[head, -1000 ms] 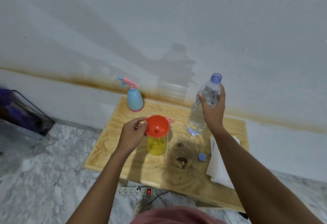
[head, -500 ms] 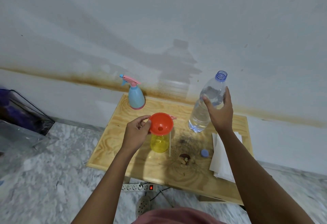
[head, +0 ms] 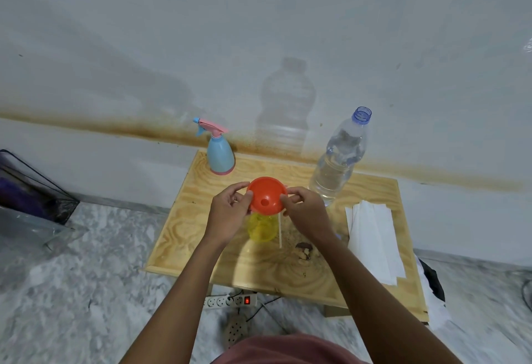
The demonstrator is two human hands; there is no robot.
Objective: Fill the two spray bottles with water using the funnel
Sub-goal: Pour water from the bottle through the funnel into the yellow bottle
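An orange funnel (head: 266,194) sits in the neck of a yellow spray bottle (head: 261,227) at the middle of the small wooden table (head: 201,237). My left hand (head: 229,214) pinches the funnel's left rim. My right hand (head: 305,212) pinches its right rim. A blue spray bottle (head: 219,154) with a pink trigger head screwed on stands at the table's back left. An uncapped clear water bottle (head: 339,159), partly full, stands free at the back right. A thin white tube (head: 279,231) lies beside the yellow bottle.
White paper napkins (head: 374,240) lie on the table's right side. A dark knot with crumbs (head: 303,250) marks the wood near my right forearm. A power strip (head: 230,301) lies on the marble floor under the table. A black wire rack (head: 31,185) stands at left. The wall is close behind.
My right hand let go of the water bottle, which now stands alone on the table, and came over to the funnel's right rim. My left hand stayed on the funnel.
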